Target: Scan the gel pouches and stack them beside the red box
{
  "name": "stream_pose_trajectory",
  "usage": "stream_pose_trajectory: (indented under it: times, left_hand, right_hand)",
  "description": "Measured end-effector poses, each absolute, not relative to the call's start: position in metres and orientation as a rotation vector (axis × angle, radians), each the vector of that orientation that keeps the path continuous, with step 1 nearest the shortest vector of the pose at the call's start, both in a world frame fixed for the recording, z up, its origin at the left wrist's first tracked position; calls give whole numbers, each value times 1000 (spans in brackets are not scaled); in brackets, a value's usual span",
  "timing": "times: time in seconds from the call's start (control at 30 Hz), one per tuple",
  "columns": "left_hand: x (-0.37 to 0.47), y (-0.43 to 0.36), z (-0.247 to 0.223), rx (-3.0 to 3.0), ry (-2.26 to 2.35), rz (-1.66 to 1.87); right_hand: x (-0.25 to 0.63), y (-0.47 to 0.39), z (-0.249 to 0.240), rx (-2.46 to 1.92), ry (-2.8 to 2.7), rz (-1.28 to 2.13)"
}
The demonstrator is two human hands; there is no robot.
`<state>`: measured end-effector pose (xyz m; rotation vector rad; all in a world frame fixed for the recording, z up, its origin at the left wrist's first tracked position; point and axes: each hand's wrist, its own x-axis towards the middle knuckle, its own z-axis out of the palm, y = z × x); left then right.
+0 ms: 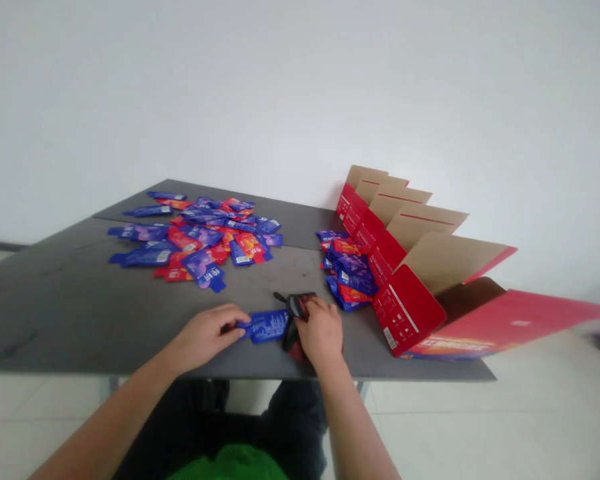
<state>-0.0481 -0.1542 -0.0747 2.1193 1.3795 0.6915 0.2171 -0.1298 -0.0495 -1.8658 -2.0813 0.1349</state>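
Note:
A blue printed sachet (270,327) lies at the front of the table. My left hand (213,333) pinches the narrow tab at its left end. The sachet's right end meets a dark object (295,308) with a black rounded part and a reddish-brown body, and whether it goes under or into it I cannot tell. My right hand (323,331) is closed over that object from the right and hides much of it. Just beyond my right hand lies a small pile of blue and red sachets (350,263), against the boxes.
Many more blue and red sachets (200,233) are spread over the left and back of the grey table (70,307). Several red cardboard boxes (405,310) stand in a row along the right side, flaps up. A white wall (260,100) rises behind.

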Motion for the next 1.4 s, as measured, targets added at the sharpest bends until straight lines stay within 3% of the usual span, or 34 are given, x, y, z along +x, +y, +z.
stream_pose_trajectory:
  times: [0.3, 0.5, 0.77, 1.0, 1.27, 1.4]
  left_hand:
    - [-45, -154, -73, 2159, 1382, 658]
    - [-44, -161, -73, 2225, 1345, 685]
    - [-44, -159, -80, 2273, 1424, 670]
    - [-43, -161, -73, 2244, 1341, 683]
    - [-44, -161, -79, 2225, 1418, 676]
    - [-44, -161, -76, 2227, 1384, 661]
  right_hand:
    - [187, -147, -49, -1379, -2351, 193]
    - [233, -129, -49, -1697, -2166, 155]
    - [182, -143, -38, -1297, -2395, 177]
    - [235, -113, -45, -1706, -2207, 169]
    - [186, -141, -35, -1251, -2426, 234]
    - [219, -133, -49, -1558, -2271, 240]
